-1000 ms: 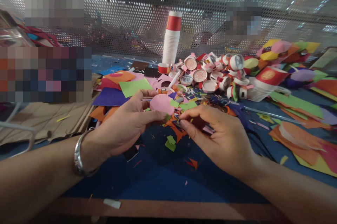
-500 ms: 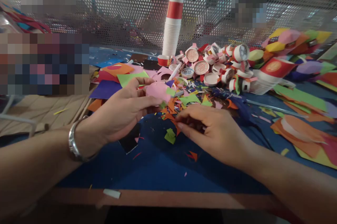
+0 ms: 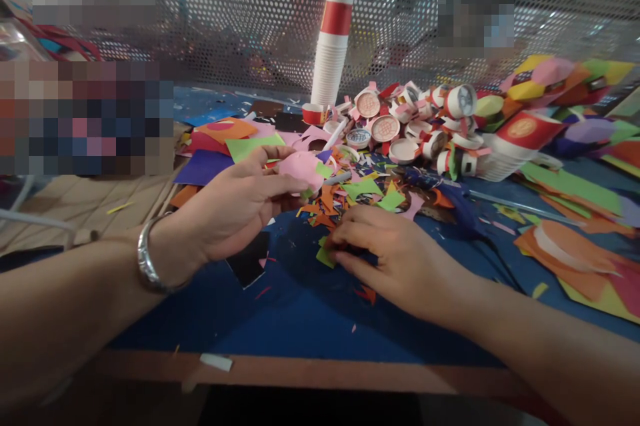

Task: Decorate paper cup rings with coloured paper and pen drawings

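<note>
My left hand (image 3: 235, 206), with a silver bangle at the wrist, pinches a rounded pink paper piece (image 3: 301, 169) between thumb and fingers. Small green bits (image 3: 323, 171) show on the pink piece. Low over the table, my right hand (image 3: 395, 253) has curled fingers, thumb and fingertips closed at a green paper scrap (image 3: 326, 254). Its fingers partly cover that scrap. Orange scraps (image 3: 325, 213) lie just beyond, and another orange scrap (image 3: 367, 294) is below the right hand.
A tall stack of paper cups (image 3: 330, 53) stands behind a heap of cut cup pieces (image 3: 385, 127). More stacked cups (image 3: 515, 146) lean at right, near a blue glue gun (image 3: 450, 203) with a cord. Coloured paper sheets (image 3: 200, 167) lie left; cardboard (image 3: 100, 213) is beside the table.
My right hand has moved slightly left and down, from the orange scraps to the green scrap, now partly covered. My left hand still holds the pink paper in nearly the same place.
</note>
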The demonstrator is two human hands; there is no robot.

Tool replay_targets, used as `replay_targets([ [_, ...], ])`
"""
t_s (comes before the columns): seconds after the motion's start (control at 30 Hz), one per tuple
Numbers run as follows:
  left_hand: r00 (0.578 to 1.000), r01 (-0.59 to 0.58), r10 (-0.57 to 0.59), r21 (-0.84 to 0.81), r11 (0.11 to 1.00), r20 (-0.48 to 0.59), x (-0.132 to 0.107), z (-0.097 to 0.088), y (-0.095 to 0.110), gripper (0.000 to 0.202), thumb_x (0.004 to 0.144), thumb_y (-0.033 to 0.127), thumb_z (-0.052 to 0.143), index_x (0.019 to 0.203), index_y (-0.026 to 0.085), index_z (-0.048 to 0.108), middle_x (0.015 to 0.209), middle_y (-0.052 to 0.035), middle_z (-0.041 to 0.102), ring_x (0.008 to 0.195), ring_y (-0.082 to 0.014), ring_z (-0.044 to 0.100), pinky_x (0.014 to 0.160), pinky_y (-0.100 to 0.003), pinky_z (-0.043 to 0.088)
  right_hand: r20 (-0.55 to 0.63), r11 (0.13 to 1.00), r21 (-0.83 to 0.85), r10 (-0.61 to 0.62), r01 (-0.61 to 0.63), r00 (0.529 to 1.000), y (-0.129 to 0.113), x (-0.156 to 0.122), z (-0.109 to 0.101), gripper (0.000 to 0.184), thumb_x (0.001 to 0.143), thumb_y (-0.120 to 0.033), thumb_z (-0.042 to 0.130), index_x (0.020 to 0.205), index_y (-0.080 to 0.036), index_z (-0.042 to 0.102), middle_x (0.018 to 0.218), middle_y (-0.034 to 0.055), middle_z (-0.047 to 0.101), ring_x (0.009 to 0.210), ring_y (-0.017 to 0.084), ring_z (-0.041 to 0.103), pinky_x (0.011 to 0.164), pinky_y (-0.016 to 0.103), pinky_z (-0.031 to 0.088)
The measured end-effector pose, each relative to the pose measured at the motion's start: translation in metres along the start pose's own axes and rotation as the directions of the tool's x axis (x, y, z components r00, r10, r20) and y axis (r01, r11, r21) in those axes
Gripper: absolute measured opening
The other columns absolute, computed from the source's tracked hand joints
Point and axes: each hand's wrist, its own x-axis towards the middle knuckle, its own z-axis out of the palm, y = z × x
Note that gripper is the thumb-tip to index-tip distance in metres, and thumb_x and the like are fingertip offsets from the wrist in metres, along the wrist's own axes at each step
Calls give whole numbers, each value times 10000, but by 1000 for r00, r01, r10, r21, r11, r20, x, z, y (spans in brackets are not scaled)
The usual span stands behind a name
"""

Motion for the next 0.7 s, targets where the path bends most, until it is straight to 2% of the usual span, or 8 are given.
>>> replay_targets([
  [0.13, 999, -14, 13, 20, 1000, 39, 0, -2, 0, 311, 798, 48, 769, 1069, 162, 668, 987, -42, 719, 872, -148, 656, 767, -265, 523, -15, 1000, -15, -17, 17, 1000, 1, 1, 1, 161, 996, -170, 570, 982, -134, 726, 938, 104, 672, 898, 237, 633, 791, 376, 521],
  [0.37, 1000, 16, -17, 25, 1000, 26, 3, -3, -1, 357, 845, 14, 700, 1174, 138, 636, 1011, -75, 725, 871, -153, 672, 774, -268, 530, -6, 998, -60, 5, -5, 1000, 1, 3, 1, 163, 1016, -176, 538, 973, -128, 687, 954, 113, 675, 900, 238, 630, 808, 383, 515],
  [0.57, 999, -1, 0, 34, 999, 40, 7, -6, 0, 380, 830, 12, 723, 1177, 140, 639, 961, -49, 725, 816, -122, 663, 751, -240, 535, -105, 987, 130, 108, -95, 989, -1, 4, -6, 120, 1008, -199, 573, 901, -194, 627, 837, 16, 649, 745, 152, 594, 690, 285, 472],
  [0.7, 1000, -19, 18, 42, 999, 24, 8, -6, 0, 371, 824, 12, 713, 1170, 126, 644, 985, -75, 729, 819, -129, 672, 738, -244, 536, -91, 958, 222, 205, -181, 975, 0, 3, -8, 106, 1001, -219, 576, 907, -203, 620, 745, -27, 608, 622, 118, 523, 586, 261, 420],
])
